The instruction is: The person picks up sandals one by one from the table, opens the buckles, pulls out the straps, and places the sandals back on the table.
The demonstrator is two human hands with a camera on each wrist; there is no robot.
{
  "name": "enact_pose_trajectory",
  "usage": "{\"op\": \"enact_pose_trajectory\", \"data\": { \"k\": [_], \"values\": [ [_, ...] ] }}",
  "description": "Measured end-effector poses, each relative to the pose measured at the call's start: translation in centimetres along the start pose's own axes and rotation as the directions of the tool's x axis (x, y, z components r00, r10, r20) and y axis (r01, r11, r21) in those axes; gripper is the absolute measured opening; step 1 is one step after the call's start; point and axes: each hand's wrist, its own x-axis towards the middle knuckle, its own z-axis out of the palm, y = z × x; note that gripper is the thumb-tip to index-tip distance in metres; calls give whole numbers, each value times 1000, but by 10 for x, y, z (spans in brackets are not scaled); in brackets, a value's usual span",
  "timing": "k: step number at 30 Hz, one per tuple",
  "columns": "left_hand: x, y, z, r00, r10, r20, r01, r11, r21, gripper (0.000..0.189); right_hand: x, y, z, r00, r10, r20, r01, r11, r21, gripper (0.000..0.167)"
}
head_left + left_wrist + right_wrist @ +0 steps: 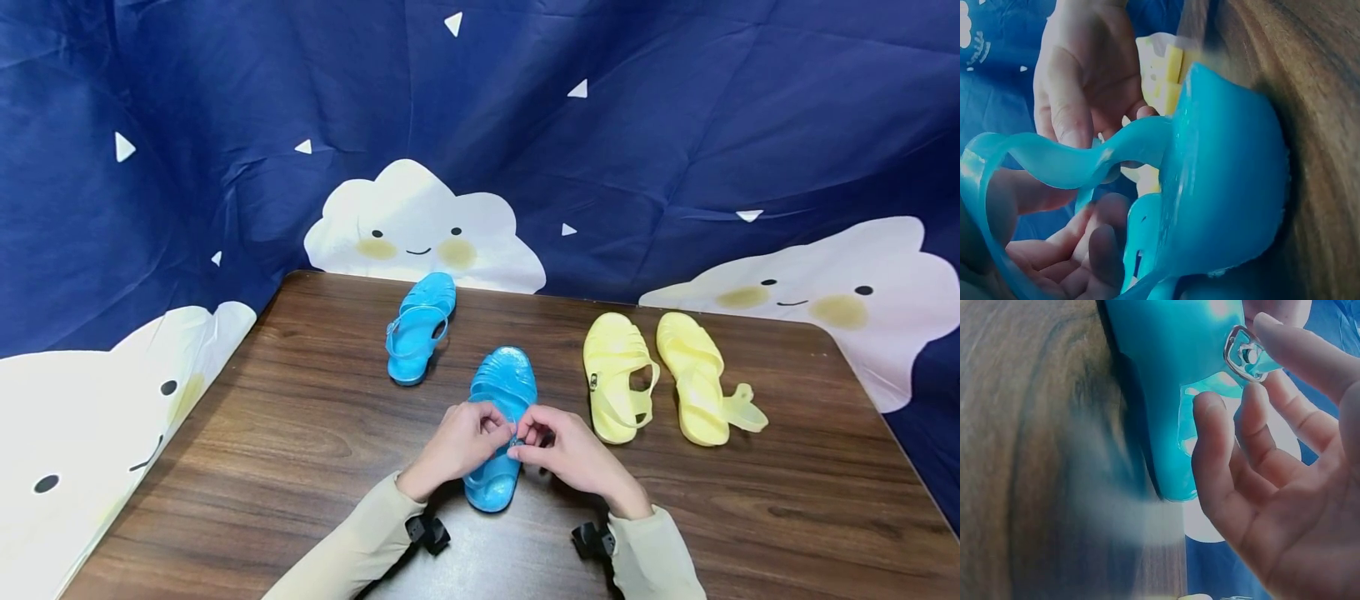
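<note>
A glittery blue jelly sandal (pixel 504 375) lies on the table with its toe pointing away from me, both hands over its middle. My left hand (pixel 467 440) pinches its thin blue strap (pixel 1060 159), which loops up from the heel in the left wrist view. From the other side my right hand (pixel 562 450) holds the strap at the metal buckle (pixel 1244 355), thumb and fingertips right around it. The fingertips of both hands nearly meet above the sandal. In the head view they partly hide the buckle.
Another blue sandal (pixel 411 337) stands farther back to the left, its strap looped. To the right are two yellow sandals: one with a looped strap (pixel 611 367), the other with its strap splayed outward (pixel 742 410). A blue cloud-patterned curtain (pixel 525 125) hangs behind the wooden table (pixel 315 467).
</note>
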Motion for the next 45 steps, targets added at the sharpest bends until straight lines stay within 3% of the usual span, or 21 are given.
{"op": "enact_pose_trajectory", "data": {
  "k": [4, 14, 23, 45],
  "values": [
    [1, 1, -1, 1000, 7, 17, -7, 1000, 25, 13, 1, 0, 0, 1000, -1, -7, 1, 1000, 0, 18],
    [2, 2, 1, 1000, -4, -2, 4, 1000, -15, 10, 1, 1, 1, 1000, -22, -5, 21, 1000, -6, 16],
    [1, 1, 2, 1000, -29, -4, 29, 999, -27, 10, 0, -2, 1, 997, -49, -53, 46, 998, -50, 13],
    [-2, 1, 1, 1000, -16, -22, 15, 998, -64, 13, 0, -3, 2, 998, -23, -63, 19, 998, -66, 18]
  ]
}}
